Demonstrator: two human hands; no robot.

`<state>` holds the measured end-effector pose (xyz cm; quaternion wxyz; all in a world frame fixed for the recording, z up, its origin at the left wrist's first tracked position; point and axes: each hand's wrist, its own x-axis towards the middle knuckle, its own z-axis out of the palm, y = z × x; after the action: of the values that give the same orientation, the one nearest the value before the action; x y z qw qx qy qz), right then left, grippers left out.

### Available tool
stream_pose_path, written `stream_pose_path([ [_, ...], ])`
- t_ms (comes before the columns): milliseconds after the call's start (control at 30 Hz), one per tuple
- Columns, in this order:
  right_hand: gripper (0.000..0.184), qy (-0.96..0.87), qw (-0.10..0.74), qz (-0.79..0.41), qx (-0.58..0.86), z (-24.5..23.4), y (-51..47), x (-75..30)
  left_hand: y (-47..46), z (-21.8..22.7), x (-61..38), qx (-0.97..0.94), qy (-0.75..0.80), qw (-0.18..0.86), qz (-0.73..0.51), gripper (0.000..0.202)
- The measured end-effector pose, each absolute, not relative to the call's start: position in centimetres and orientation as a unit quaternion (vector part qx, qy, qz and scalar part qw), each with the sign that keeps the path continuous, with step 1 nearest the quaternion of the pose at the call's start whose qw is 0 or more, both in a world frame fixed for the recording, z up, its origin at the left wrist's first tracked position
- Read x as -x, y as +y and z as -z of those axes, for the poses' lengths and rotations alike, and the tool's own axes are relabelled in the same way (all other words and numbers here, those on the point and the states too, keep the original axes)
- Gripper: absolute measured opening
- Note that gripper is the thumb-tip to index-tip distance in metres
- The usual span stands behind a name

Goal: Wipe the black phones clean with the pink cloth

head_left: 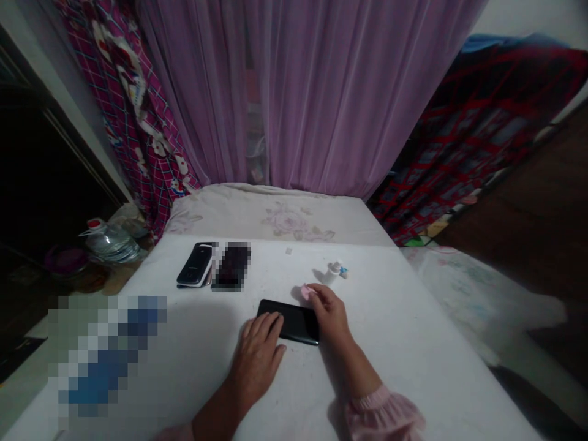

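Note:
A black smartphone (pixel 289 321) lies flat on a white sheet-covered surface (pixel 390 324), screen up. My left hand (pixel 256 358) rests with its fingertips on the phone's left end, not gripping it. My right hand (pixel 328 311) is at the phone's upper right corner, pinching a small pink pad (pixel 306 292) just above the glass. Close beyond that hand, a small white bottle (pixel 331 273) lies on its side with a small blue-and-white cap or part (pixel 343 272) next to it.
Beyond the hands lie a black phone on a white case (pixel 196 264) and a blurred dark device (pixel 232 266). A blurred blue-and-white object (pixel 105 352) sits at the left. A plastic bottle (pixel 110 242) stands off the left edge; a purple curtain (pixel 312 92) hangs behind.

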<state>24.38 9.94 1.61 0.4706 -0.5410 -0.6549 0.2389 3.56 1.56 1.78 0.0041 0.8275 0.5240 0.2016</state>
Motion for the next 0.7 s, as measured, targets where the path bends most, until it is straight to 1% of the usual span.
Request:
stream_pose_path([
  [67,0.025,-0.686,0.442,-0.211,0.538,-1.9,8.9,-23.9,2.4,-1.9,-3.0,-0.826,0.526,0.022,-0.202,0.055],
  [133,0.026,-0.725,0.409,-0.178,0.524,-1.9,8.3,-23.0,3.6,-1.9,-2.3,-0.824,0.53,0.032,-0.197,0.066],
  [233,0.028,-0.765,0.379,-0.117,0.506,-1.4,7.6,-21.9,5.2,-1.9,-1.4,-0.833,0.521,0.061,-0.179,0.068],
  [367,0.024,-0.775,0.378,-0.062,0.502,-1.1,5.8,-21.3,5.9,-1.8,-1.1,-0.828,0.524,0.087,-0.18,0.066],
  [500,0.021,-0.792,0.403,-0.02,0.459,-1.4,2.8,-21.1,5.7,-1.5,-1.2,-0.823,0.523,0.096,-0.199,0.069],
  [600,0.02,-0.798,0.408,-0.014,0.443,-1.5,1.3,-21.0,5.8,-1.5,-1.0,-0.826,0.514,0.099,-0.208,0.069],
  [700,0.019,-0.803,0.401,-0.023,0.44,-1.3,2.0,-20.9,6.2,-1.6,-0.8,-0.833,0.502,0.103,-0.209,0.067],
])
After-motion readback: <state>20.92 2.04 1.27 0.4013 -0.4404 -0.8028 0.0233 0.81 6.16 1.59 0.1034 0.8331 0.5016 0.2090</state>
